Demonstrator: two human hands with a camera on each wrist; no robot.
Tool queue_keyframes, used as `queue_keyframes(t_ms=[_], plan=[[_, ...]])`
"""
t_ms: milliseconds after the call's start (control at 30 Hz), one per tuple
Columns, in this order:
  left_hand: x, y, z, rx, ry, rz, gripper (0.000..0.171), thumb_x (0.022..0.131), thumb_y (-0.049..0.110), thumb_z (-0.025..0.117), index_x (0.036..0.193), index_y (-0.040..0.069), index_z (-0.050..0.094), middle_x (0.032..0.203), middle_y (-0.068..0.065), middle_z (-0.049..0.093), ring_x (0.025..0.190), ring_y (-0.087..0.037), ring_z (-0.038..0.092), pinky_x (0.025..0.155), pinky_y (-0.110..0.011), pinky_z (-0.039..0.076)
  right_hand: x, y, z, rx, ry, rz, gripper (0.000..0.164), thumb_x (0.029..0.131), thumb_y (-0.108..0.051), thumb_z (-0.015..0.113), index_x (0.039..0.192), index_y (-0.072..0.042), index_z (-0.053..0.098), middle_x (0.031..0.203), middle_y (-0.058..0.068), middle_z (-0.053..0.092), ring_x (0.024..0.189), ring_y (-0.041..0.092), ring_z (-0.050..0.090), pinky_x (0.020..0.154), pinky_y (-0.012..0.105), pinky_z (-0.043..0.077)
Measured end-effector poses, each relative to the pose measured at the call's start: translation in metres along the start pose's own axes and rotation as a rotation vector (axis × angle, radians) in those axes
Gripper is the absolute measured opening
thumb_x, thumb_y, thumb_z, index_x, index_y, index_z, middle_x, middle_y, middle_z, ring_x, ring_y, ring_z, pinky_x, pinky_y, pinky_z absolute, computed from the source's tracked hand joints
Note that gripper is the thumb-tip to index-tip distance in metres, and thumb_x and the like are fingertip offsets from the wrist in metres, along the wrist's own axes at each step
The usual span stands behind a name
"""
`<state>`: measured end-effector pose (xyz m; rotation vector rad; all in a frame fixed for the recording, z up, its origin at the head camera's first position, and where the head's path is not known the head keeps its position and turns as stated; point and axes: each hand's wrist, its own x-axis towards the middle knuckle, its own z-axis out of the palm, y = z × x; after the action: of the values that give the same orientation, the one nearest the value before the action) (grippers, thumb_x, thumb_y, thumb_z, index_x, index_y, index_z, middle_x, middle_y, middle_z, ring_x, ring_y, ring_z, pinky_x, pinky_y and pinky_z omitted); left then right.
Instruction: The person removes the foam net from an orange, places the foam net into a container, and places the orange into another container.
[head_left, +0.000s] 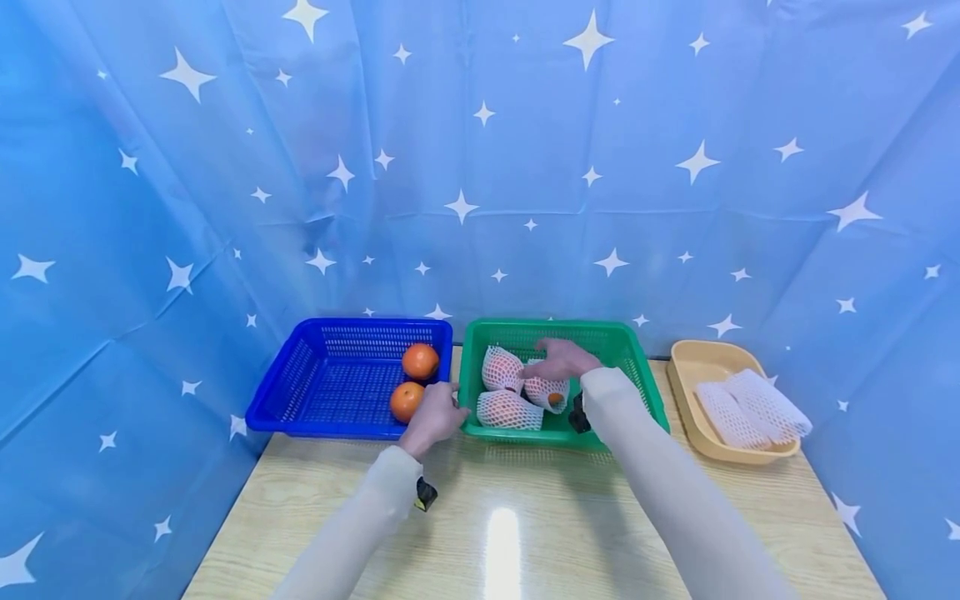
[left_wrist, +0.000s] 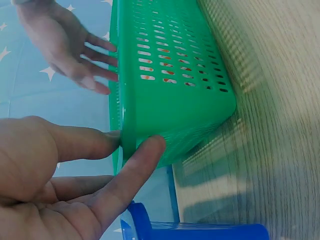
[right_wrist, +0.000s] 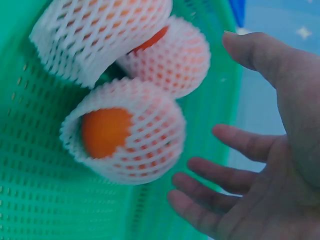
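Observation:
My left hand (head_left: 435, 415) pinches the near left corner of the green basket's rim (left_wrist: 129, 107), thumb and one finger on either side of it in the left wrist view. Inside the green basket lie three oranges in white foam nets: one at the back left (head_left: 501, 368), one in front (head_left: 510, 411), and one on the right (head_left: 546, 390). Over the basket, my right hand (head_left: 566, 360) holds nothing, its fingers spread. The right wrist view shows its fingertips a little way from the nearest netted orange (right_wrist: 135, 135), whose bare end peeks out of the net.
Left of the green basket stands a blue basket (head_left: 300, 392) with two bare oranges, one behind (head_left: 420, 361) and one in front (head_left: 407, 402). A tan tray (head_left: 684, 392) on the right holds white foam nets (head_left: 757, 404). A starry blue curtain (head_left: 525, 150) hangs behind the wooden table (head_left: 360, 492).

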<state>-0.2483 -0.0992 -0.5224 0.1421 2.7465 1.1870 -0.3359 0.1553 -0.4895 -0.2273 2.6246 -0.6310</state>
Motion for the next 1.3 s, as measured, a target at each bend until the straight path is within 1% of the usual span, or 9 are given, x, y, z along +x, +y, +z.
queue_keyframes(t_ms=[267,433,600,700,833,900,967,1133,1300], plan=[[-0.003,0.002,0.002,-0.042,-0.008,-0.035,0.046,0.094,0.005,0.069,0.139,-0.004,0.059,0.071,-0.002,0.057,0.058,-0.014,0.053,0.050,-0.025,0.043,0.016,0.017,0.010,0.046,-0.066,0.149,0.098,0.094,-0.055,0.065,0.163,-0.004,0.018,0.169,0.023,0.021,0.153,0.047,0.025,0.117,0.066,0.034],[-0.005,0.001,0.000,-0.056,0.005,-0.058,0.049,0.094,0.005,0.069,0.141,-0.004,0.057,0.072,-0.003,0.056,0.059,-0.015,0.052,0.050,-0.026,0.044,0.022,0.015,0.018,0.072,-0.086,0.177,0.097,0.094,-0.054,0.066,0.161,0.000,0.023,0.166,0.025,0.026,0.150,0.047,0.032,0.115,0.062,0.039],[-0.003,-0.001,0.001,-0.060,0.000,-0.053,0.050,0.094,0.005,0.070,0.141,-0.004,0.057,0.075,-0.005,0.059,0.061,-0.015,0.054,0.052,-0.026,0.045,0.031,0.018,0.027,0.090,-0.070,0.208,0.082,0.095,-0.048,0.067,0.154,0.001,0.039,0.158,0.026,0.042,0.137,0.043,0.049,0.102,0.055,0.051],[-0.001,-0.002,0.002,-0.052,-0.005,-0.055,0.050,0.094,0.006,0.070,0.141,-0.004,0.057,0.077,-0.005,0.060,0.063,-0.015,0.055,0.054,-0.026,0.047,0.035,0.021,0.031,0.088,-0.050,0.223,0.076,0.095,-0.045,0.069,0.149,0.002,0.046,0.151,0.025,0.049,0.125,0.037,0.057,0.091,0.050,0.055],[0.001,-0.003,0.003,-0.041,0.007,-0.057,0.049,0.093,0.006,0.071,0.140,-0.004,0.058,0.078,-0.006,0.062,0.064,-0.016,0.057,0.055,-0.027,0.048,0.037,0.022,0.032,0.073,-0.029,0.211,0.065,0.094,-0.045,0.070,0.137,0.002,0.058,0.132,0.024,0.060,0.096,0.030,0.059,0.071,0.041,0.052],[0.001,-0.003,0.004,-0.039,0.005,-0.062,0.049,0.094,0.006,0.071,0.140,-0.003,0.058,0.079,-0.006,0.062,0.065,-0.017,0.057,0.055,-0.027,0.048,0.035,0.022,0.031,0.073,-0.018,0.211,0.063,0.093,-0.045,0.072,0.133,0.001,0.060,0.126,0.022,0.062,0.090,0.028,0.057,0.067,0.039,0.049],[0.001,-0.002,0.004,-0.037,-0.002,-0.068,0.050,0.094,0.007,0.071,0.141,-0.003,0.058,0.079,-0.006,0.062,0.065,-0.017,0.057,0.055,-0.027,0.048,0.033,0.023,0.029,0.066,-0.019,0.209,0.062,0.092,-0.046,0.072,0.131,0.001,0.061,0.126,0.022,0.062,0.091,0.029,0.058,0.068,0.039,0.049],[0.000,-0.002,0.004,-0.042,-0.005,-0.067,0.051,0.094,0.008,0.071,0.142,-0.003,0.056,0.080,-0.007,0.062,0.065,-0.017,0.057,0.055,-0.027,0.048,0.027,0.023,0.025,0.060,0.003,0.187,0.074,0.091,-0.047,0.072,0.142,0.003,0.051,0.142,0.025,0.054,0.114,0.036,0.060,0.084,0.047,0.056],[0.000,-0.002,0.002,-0.061,-0.007,-0.076,0.053,0.095,0.007,0.070,0.144,-0.003,0.054,0.086,-0.010,0.064,0.066,-0.017,0.059,0.056,-0.027,0.050,0.021,0.021,0.019,0.064,0.029,0.151,0.085,0.092,-0.048,0.070,0.152,0.004,0.040,0.153,0.028,0.045,0.131,0.043,0.054,0.097,0.055,0.054]])
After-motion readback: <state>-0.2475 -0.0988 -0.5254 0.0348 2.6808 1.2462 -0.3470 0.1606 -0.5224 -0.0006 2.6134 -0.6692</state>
